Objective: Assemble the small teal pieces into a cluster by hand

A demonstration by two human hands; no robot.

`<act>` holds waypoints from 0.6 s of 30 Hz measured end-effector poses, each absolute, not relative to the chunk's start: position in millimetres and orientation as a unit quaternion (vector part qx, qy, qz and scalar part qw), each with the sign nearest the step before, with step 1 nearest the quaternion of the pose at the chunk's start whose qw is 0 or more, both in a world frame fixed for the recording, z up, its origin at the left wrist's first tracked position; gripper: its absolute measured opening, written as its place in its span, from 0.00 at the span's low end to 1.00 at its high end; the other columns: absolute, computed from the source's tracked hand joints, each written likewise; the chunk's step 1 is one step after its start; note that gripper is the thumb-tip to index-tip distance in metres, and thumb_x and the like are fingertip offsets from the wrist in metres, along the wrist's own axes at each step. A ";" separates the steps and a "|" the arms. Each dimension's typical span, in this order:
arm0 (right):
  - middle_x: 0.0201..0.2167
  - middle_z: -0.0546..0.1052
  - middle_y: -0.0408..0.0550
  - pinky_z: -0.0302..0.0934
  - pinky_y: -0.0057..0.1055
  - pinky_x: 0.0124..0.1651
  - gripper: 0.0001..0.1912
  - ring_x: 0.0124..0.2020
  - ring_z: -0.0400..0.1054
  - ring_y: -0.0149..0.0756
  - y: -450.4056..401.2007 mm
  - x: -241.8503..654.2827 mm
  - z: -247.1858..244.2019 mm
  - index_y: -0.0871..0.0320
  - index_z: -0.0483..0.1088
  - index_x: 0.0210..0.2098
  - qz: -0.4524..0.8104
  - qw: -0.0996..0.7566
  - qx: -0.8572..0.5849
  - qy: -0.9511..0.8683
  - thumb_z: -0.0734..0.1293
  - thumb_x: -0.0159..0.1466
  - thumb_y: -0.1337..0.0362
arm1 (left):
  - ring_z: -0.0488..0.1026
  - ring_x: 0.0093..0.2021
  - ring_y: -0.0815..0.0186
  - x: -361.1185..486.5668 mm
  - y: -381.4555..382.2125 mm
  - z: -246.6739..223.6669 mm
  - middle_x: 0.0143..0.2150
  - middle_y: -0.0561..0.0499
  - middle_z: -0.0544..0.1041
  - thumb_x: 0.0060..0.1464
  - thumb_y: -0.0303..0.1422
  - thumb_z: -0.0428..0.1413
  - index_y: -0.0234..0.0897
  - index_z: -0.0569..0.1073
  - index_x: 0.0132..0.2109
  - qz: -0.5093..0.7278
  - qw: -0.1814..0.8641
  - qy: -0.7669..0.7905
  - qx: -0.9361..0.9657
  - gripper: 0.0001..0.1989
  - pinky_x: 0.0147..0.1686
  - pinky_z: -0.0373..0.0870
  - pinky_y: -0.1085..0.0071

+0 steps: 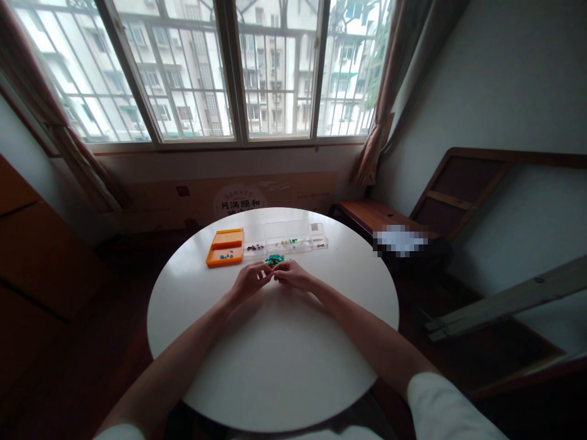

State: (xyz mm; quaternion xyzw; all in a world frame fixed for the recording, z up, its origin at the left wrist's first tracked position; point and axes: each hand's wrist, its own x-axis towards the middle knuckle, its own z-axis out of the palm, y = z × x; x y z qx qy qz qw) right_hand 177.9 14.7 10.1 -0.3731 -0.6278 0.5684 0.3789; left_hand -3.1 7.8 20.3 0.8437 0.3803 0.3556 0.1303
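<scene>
My left hand and my right hand meet fingertip to fingertip over the white round table. Both are closed in a pinch; whatever sits between the fingers is too small to make out. Just beyond them lies a pile of small green and blue pieces. An orange box stands open to the left with a few blue pieces in it. Clear plastic boxes run along the back, holding dark pieces, pale pieces and green pieces.
A wooden bench stands beyond the table at the right, with a blurred white item on it. A large printed cardboard panel leans below the barred window. Planks lean at the right wall.
</scene>
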 end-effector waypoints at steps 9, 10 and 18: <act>0.19 0.70 0.43 0.49 0.22 0.21 0.10 0.19 0.59 0.23 15.0 177.7 10.3 0.65 0.73 0.30 0.571 0.377 -0.376 -0.625 0.67 0.52 0.62 | 0.67 0.23 0.75 -3.3 7.1 21.4 0.28 0.53 0.75 0.52 0.33 0.55 0.36 0.75 0.30 0.351 0.129 0.384 0.844 0.07 0.23 0.62 0.80; 0.19 0.70 0.43 0.49 0.22 0.21 0.10 0.19 0.59 0.23 14.9 177.7 10.4 0.65 0.73 0.29 0.571 0.377 -0.376 -0.624 0.67 0.52 0.63 | 0.67 0.23 0.75 -3.2 7.0 21.6 0.28 0.53 0.75 0.52 0.34 0.55 0.36 0.75 0.30 0.351 0.129 0.385 0.844 0.07 0.23 0.62 0.80; 0.18 0.69 0.42 0.50 0.22 0.21 0.10 0.19 0.59 0.23 13.2 177.4 13.2 0.65 0.73 0.29 0.573 0.373 -0.379 -0.623 0.67 0.52 0.62 | 0.68 0.23 0.74 -3.2 7.9 20.6 0.28 0.53 0.75 0.52 0.33 0.55 0.36 0.75 0.30 0.350 0.133 0.386 0.843 0.06 0.23 0.62 0.79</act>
